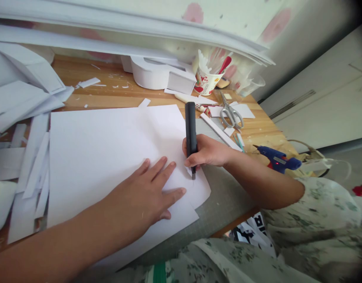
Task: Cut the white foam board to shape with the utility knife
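Observation:
A large white sheet lies on a grey-green cutting mat; its lower right edge is cut unevenly. My left hand presses flat on the sheet with its fingers spread. In my right hand is a black utility knife, held nearly upright. Its tip meets the sheet near the right edge, beside my left fingertips. A short faint line shows just below the tip.
White strips and offcuts pile up at the left. Behind the sheet stand a white curved form and a paper cup of tools. Scissors and a blue glue gun lie at the right. Long white boards span the back.

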{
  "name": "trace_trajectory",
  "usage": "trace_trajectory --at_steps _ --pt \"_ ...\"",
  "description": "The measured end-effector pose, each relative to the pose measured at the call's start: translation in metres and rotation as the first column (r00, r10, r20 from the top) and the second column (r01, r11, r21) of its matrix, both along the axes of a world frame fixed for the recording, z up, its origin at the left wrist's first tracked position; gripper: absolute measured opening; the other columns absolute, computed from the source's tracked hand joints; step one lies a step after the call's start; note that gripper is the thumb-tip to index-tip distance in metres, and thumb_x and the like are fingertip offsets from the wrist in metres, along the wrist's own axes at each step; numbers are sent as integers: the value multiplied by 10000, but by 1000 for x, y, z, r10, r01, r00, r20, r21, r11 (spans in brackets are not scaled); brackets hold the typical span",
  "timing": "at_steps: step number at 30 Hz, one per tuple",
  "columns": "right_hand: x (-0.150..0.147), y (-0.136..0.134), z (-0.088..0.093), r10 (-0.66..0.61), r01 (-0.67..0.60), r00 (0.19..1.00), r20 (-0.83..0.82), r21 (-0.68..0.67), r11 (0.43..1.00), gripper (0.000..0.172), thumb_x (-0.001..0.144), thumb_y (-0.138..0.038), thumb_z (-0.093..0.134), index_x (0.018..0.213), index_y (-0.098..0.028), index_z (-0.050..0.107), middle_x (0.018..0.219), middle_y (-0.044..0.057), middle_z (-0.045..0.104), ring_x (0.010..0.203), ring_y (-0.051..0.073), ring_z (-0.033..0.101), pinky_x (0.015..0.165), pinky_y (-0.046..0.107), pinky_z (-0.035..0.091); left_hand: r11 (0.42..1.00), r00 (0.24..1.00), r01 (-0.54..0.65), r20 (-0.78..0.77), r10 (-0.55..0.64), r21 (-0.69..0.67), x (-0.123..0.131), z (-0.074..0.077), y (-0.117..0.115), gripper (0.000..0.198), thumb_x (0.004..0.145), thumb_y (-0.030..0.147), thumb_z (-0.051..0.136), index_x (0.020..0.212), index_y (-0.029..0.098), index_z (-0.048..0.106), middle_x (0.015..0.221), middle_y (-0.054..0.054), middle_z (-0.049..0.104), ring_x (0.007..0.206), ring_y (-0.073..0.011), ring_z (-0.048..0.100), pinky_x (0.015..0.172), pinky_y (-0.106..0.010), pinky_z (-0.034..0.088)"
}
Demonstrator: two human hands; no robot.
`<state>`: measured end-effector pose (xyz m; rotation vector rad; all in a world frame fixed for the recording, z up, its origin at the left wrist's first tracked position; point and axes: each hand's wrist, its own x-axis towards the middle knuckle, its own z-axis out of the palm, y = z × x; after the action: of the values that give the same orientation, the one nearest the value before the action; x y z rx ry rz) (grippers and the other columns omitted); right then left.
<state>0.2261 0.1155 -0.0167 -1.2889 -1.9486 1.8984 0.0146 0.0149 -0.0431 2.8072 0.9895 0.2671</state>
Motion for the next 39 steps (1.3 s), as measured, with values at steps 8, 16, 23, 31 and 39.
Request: trace_trajectory --at_steps 8,16,23,31,39 --pt "-1 5 0 49 -50 999 18 7 999 226 625 -204 712 706 -163 505 487 -71 552 416 79 503 385 169 389 1000 999 -7 -49 6 -16 2 2 1 463 763 504 646 1203 372 583 1359 -163 501 1270 -390 412 964 -583 352" --pt "-3 11 2 136 -136 991 21 19 991 238 623 -235 722 698 -163 508 505 -67 548 436 85 501 411 187 385 1000 999 -2 -35 1 -29 0 1 0 453 766 491 649 1196 364 587 1368 -175 486 1277 -401 403 961 -583 358" --pt "-5 17 3 235 -237 971 28 65 969 248 623 -242 742 666 -164 511 474 -79 521 440 78 474 421 185 331 1000 1000 -9 -28 9 -27 0 0 0 437 773 498 637 1186 360 594 1367 -170 491 1274 -390 411 962 -579 357" --pt "-5 24 0 278 -278 960 9 70 958 284 617 -297 762 684 -158 524 482 -78 520 438 77 473 415 186 334 1000 999 -10 -31 9 -20 1 4 0 439 761 487 654 1174 347 605 1356 -187 497 1257 -396 432 947 -576 374" --pt "-6 28 0 298 -298 954 2 70 952 282 619 -297 759 679 -157 521 481 -78 518 427 70 464 402 181 331 999 999 -6 -37 5 -33 1 3 -1 432 768 483 649 1177 352 604 1368 -181 485 1268 -400 417 951 -581 369"
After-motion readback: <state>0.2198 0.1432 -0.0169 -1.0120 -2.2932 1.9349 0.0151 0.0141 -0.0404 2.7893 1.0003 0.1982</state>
